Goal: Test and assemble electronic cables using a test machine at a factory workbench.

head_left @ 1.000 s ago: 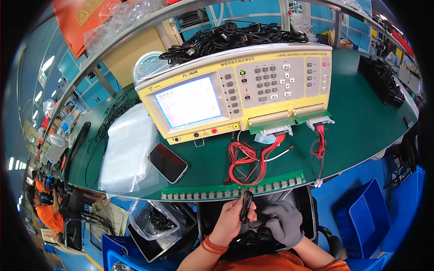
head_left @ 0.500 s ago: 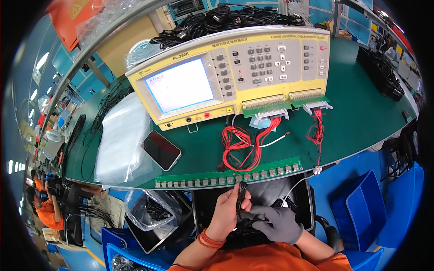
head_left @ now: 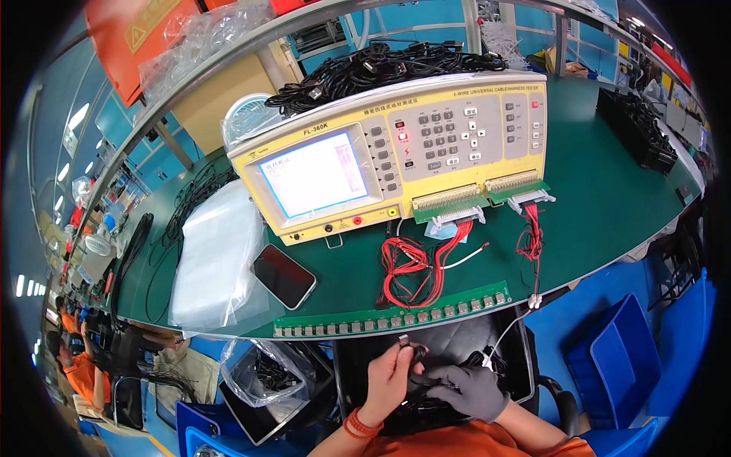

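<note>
My bare left hand, with a red beaded bracelet at the wrist, pinches the black cable just behind its metal USB-type plug. The plug points up, a little below the front edge of the green connector board and apart from it. My right hand, in a grey glove, is closed around black cable close beside the left one. The board carries a row of metal sockets along the bench edge. Behind it stands a yellow cable tester with a bright screen and a red light on its panel.
Red wires run from the tester to the board. A phone and white plastic sheets lie left. Black cables are heaped on the tester. A black bin sits below my hands; a blue bin stands right.
My left hand has drawn the plug down, away from the board's sockets. A red light now shows on the tester and its screen display has changed. The whole view has shifted slightly.
</note>
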Available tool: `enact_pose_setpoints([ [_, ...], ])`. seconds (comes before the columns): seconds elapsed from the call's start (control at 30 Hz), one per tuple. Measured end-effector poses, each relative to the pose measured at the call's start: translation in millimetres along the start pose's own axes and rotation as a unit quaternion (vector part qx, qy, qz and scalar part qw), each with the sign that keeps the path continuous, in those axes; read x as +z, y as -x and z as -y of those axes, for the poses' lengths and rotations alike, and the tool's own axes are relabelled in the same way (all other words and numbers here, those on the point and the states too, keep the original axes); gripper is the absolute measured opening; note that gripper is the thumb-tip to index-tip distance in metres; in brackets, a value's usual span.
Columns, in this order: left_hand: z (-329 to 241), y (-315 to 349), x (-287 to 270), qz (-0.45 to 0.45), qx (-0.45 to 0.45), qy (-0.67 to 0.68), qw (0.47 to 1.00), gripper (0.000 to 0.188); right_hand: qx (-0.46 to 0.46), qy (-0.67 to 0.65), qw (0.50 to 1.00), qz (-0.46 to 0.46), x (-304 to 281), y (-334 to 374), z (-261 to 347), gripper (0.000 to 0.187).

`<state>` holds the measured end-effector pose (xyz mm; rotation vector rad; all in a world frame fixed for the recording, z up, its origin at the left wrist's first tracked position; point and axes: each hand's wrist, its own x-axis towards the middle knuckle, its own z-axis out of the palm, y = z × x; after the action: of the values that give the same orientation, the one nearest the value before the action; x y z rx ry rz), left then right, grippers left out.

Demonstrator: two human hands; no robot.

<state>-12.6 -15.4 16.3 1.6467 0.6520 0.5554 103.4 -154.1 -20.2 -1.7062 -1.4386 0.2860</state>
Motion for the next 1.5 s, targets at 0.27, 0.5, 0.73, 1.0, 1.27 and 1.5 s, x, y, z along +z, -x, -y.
enact_pose_setpoints([
  [0.27, 24.5, -18.2, -5.5, -0.025, 0.004, -0.010, 1.000, 0.039, 0.009, -0.008, 1.000, -0.015, 10.5, -1.5, -1.3, 0.036],
  [0.5, 25.4, -13.4, -6.4, -0.033, -0.021, 0.042, 0.998, 0.043, 0.000, -0.032, 0.998, -0.055, 20.1, 4.1, -5.2, 0.033],
  [0.73, 21.2, -14.6, -7.7, 0.007, -0.026, 0.019, 0.999, 0.042, -0.016, -0.026, 0.998, -0.057, 20.5, 4.0, -5.5, 0.030],
  [1.0, 13.5, -25.3, -12.1, 0.031, -0.091, 0.156, 0.983, 0.041, -0.013, -0.050, 0.997, -0.049, 20.4, 0.1, -10.9, 0.029],
  [1.27, 14.5, -22.9, -15.0, 0.050, -0.181, 0.383, 0.904, 0.035, 0.009, -0.096, 0.991, -0.088, 1.3, 2.5, 20.2, 0.034],
  [1.5, 16.8, -16.6, -3.8, -0.027, -0.116, 0.438, 0.891, 0.025, -0.027, -0.026, 0.991, -0.131, -3.6, 2.1, 26.0, 0.027],
])
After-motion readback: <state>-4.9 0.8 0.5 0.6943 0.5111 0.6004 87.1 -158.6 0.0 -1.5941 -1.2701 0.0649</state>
